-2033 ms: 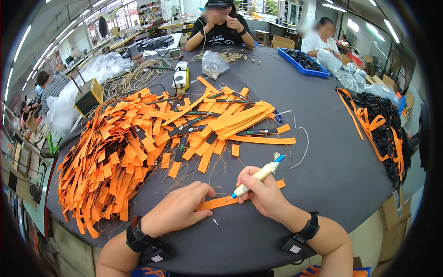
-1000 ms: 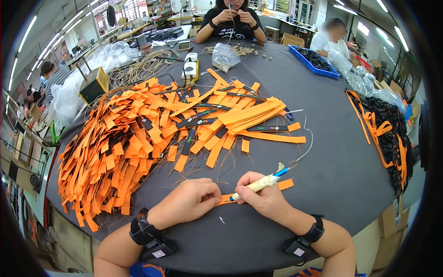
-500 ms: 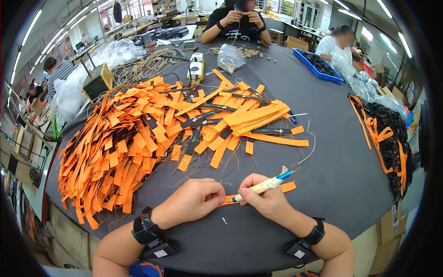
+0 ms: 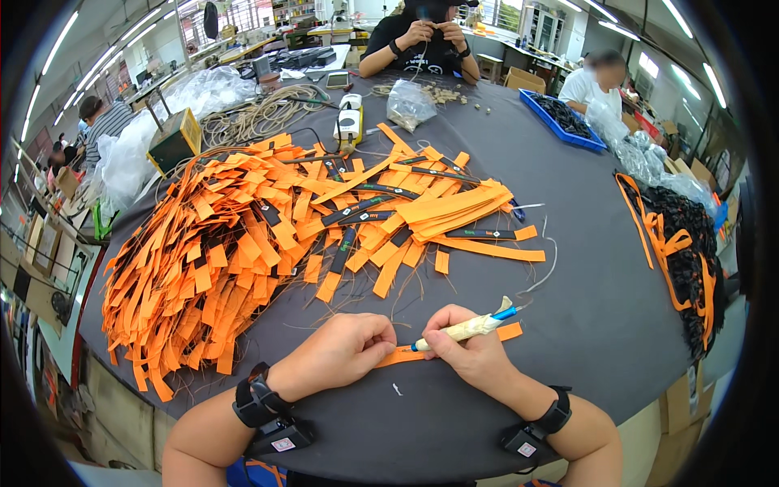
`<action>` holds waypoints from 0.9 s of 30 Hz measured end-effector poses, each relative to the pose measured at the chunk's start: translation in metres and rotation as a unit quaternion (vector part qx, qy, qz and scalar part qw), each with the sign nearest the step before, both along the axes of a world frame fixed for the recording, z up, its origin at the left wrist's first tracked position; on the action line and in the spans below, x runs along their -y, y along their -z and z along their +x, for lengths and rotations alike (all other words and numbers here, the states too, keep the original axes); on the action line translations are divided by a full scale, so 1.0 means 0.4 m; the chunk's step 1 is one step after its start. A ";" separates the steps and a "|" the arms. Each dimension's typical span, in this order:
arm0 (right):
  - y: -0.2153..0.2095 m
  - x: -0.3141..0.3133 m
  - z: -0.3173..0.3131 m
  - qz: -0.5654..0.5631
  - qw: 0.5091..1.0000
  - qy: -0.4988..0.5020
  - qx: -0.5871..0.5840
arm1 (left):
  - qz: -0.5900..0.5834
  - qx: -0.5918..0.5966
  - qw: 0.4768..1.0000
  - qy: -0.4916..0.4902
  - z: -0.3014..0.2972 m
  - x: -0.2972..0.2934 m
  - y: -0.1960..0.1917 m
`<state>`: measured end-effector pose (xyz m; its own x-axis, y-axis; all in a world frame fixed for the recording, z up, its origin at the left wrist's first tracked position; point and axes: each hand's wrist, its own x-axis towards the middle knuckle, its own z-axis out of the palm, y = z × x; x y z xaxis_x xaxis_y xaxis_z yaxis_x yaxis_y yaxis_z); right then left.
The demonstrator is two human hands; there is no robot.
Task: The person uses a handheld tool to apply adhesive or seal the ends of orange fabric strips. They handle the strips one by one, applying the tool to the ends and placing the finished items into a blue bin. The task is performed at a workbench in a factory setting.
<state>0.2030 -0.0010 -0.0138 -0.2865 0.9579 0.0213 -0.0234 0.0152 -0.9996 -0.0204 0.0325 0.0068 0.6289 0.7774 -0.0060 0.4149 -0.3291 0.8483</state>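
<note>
Orange strip [image 4: 406,355]: flat on the dark table [image 4: 600,260], near its front edge; right end shows past the right hand.
Left hand [image 4: 341,349]: thumb and fingertips pinched on the strip's left end.
Right hand [image 4: 472,351]: closed around a pen-shaped tool [image 4: 473,328], cream-wrapped, blue-ended, tilted; tip down at the strip, contact too small to tell.
Gap: hands apart, short stretch of strip between.
Cord [image 4: 555,258]: thin, pale, trailing beyond the tool's rear end.
White scrap [image 4: 397,390]: on the strip's near side.
Strip heap [image 4: 203,260]: orange with black sections, loose threads; beyond and left of the hands. Flat orange stack [image 4: 454,207] on its right part.
Far side: clear bag [image 4: 408,105]; blue tray [image 4: 598,144] of black pieces, farther right.
Right edge: black heap [image 4: 690,235] with orange bands.
Across: co-worker [image 4: 414,57] in black, hands raised.
</note>
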 end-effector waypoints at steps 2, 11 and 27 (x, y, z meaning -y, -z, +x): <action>-0.004 0.000 -0.005 0.005 1.000 -0.003 -0.004 | 0.016 0.003 1.000 -0.002 -0.002 0.001 0.003; 0.003 -0.003 -0.004 0.008 1.000 -0.005 -0.002 | 0.028 0.004 1.000 -0.010 0.001 0.001 0.007; -0.007 -0.008 0.021 -0.018 0.984 0.042 -0.172 | 0.110 0.056 0.976 -0.182 -0.022 -0.039 0.033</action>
<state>0.2113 0.0021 -0.0111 -0.1871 0.9800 0.0684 -0.3601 -0.0036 -0.9329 -0.0290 0.0482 -0.0065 0.2980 0.9243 0.2385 0.4469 -0.3559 0.8208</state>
